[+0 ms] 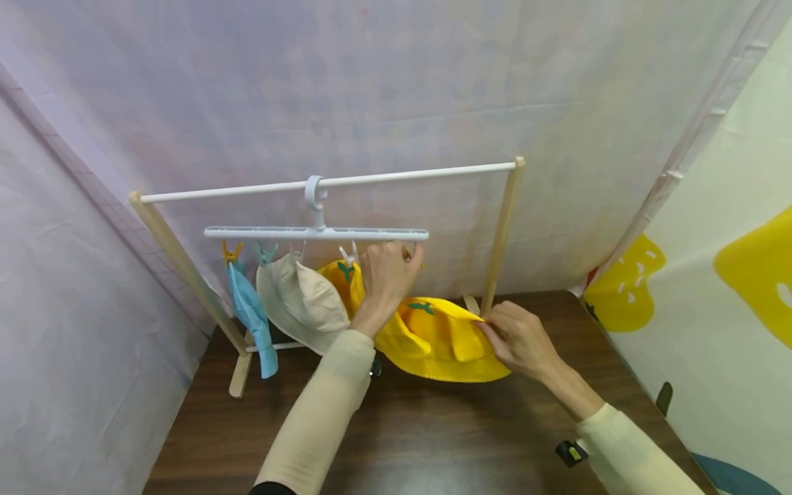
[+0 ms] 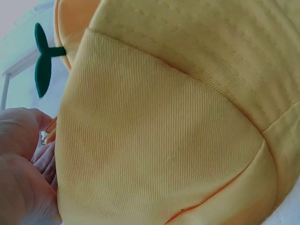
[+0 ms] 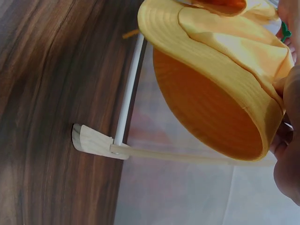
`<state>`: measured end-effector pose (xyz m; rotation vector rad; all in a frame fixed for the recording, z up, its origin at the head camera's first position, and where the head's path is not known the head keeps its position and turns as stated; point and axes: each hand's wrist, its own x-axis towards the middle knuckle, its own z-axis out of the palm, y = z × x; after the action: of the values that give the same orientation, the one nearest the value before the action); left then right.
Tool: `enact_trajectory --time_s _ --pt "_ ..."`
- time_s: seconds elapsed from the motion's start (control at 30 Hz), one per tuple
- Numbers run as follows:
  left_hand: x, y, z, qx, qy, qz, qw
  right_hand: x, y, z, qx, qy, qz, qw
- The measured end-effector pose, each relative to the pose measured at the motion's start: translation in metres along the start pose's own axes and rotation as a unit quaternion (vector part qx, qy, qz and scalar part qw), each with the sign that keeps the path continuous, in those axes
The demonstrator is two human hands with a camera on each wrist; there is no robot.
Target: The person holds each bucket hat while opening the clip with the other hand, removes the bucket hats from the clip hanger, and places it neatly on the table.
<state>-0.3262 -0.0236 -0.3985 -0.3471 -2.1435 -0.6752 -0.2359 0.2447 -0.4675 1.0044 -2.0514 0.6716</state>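
My right hand [image 1: 522, 340] pinches the edge of a yellow bucket hat [image 1: 458, 340] with a green sprout on its crown. The hat's open underside [image 3: 211, 112] faces the right wrist camera. Up at the right end of a white hanger [image 1: 371, 234], my left hand [image 1: 388, 275] has its thumb and fingers curled on an orange-yellow clip [image 2: 51, 131], mostly hidden by the hand. Another yellow hat with a sprout [image 1: 337, 275] hangs behind the left wrist from a white clip [image 1: 349, 254]. Left of it hang a beige hat [image 1: 303, 302] and a light blue hat [image 1: 250, 316].
The hanger hooks over the white rail [image 1: 421, 175] of a small wooden rack [image 1: 502, 234]. An orange clip [image 1: 232, 251] and a green clip [image 1: 267, 254] hang at its left. The rack's feet [image 3: 98, 140] stand on a dark wooden table [image 1: 433, 440], with curtains behind.
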Motion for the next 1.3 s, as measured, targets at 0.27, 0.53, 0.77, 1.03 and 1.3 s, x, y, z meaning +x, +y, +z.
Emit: enact_trajectory --time_s 0.27,0.53,0.77,1.03,1.3 --pt "0.002 -0.007 0.013 0.0 0.014 0.025 0.9996 -0.009 0.001 -0.021 0.012 0.013 0.015 1.0" --pt "0.003 -0.001 0.014 0.007 0.023 0.032 0.9992 -0.018 0.002 -0.05 0.012 0.04 0.021 0.999" --pt "0.003 0.003 0.014 -0.003 0.016 0.026 0.9995 -0.027 0.006 -0.071 -0.003 0.082 0.013 0.997" --pt "0.003 0.002 0.014 -0.009 0.017 0.022 0.9996 -0.035 0.009 -0.095 -0.016 0.099 0.03 0.994" --pt "0.005 0.019 -0.012 -0.009 -0.01 -0.003 0.9999 -0.043 0.015 -0.118 -0.039 0.125 0.046 0.99"
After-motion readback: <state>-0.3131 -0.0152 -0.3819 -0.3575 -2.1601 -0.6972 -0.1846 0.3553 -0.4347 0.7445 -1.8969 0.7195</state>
